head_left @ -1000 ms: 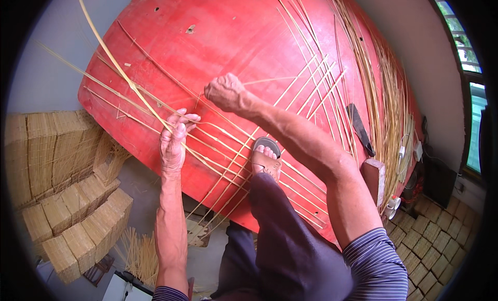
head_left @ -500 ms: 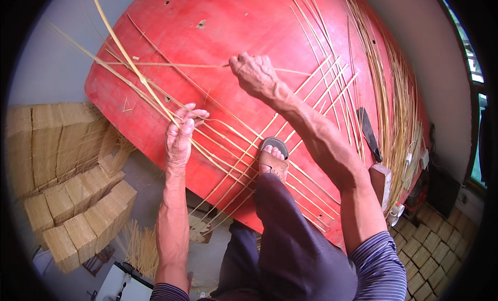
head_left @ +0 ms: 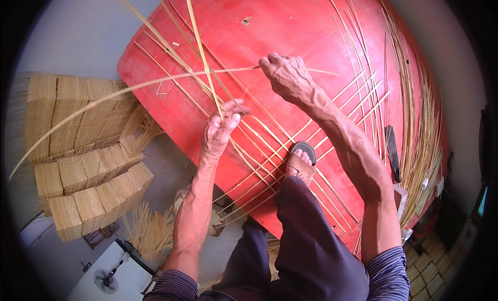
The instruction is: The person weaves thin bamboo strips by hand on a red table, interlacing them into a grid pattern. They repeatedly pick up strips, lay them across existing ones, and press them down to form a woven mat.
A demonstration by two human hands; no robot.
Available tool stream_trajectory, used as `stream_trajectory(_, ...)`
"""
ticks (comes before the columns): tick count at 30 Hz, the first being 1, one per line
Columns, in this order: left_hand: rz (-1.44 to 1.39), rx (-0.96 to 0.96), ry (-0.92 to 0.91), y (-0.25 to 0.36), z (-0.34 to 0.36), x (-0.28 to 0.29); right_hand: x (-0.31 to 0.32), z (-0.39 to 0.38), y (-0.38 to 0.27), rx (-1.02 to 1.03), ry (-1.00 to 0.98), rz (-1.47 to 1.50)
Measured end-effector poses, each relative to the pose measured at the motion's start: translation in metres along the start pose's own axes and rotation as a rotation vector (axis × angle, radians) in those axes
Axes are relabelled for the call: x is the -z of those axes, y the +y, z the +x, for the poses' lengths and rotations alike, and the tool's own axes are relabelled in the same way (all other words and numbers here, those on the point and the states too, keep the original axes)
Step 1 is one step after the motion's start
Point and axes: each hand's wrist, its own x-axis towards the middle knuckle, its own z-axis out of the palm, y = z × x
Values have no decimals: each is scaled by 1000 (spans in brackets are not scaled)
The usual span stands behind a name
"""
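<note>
Two hands work apart above a red board (head_left: 290, 26), each closed on something. The right hand (head_left: 288, 78) is a fist round one long pale strip (head_left: 129, 88), with a short end poking out to its right. The left hand (head_left: 219, 132) pinches raised strips (head_left: 199, 39) between thumb and fingers; its fingertips blur, so exactly how many it holds I cannot tell.

What is new is the reach of that long strip. Half a second earlier it shows only about as far as the leaning strips beyond the left hand; now its tail sweeps clear past them, over the board's left edge, and curves down in front of the stacked bundles (head_left: 78, 114). The whole view also shifts, so some of the apparent movement belongs to the head. For the work in hand, I judge that the long strip now lies crosswise to the raised ones along a good part of its length. Whether it passes over or under each of them is unclear.

Below, a sandalled foot (head_left: 302, 169) stands on the board at the crossed strips (head_left: 267, 156), apparently pinning them. A dark flat blade (head_left: 392, 153) lies to the right, beside a spread of loose strips (head_left: 420, 130).
</note>
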Motion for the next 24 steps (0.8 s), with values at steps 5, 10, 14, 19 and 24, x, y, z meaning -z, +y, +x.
stream_trajectory(5, -25, -19, -2, -4, 1, 0, -40, -8, -15, 76, -187, -105)
stream_trajectory(10, -116, -8, 111, -5, 7, -1, -115, -57, -19, 110, -108, -213)
stream_trajectory(14, 96, 122, 424, -23, -6, 21, -132, -79, -2, 100, -120, -169)
stream_trajectory(19, 1032, 300, 499, -69, -80, 69, -135, -80, 0, 18, -58, -36)
stream_trajectory(24, 1335, 222, 309, -62, -119, 46, -132, -91, 8, 61, -2, -111)
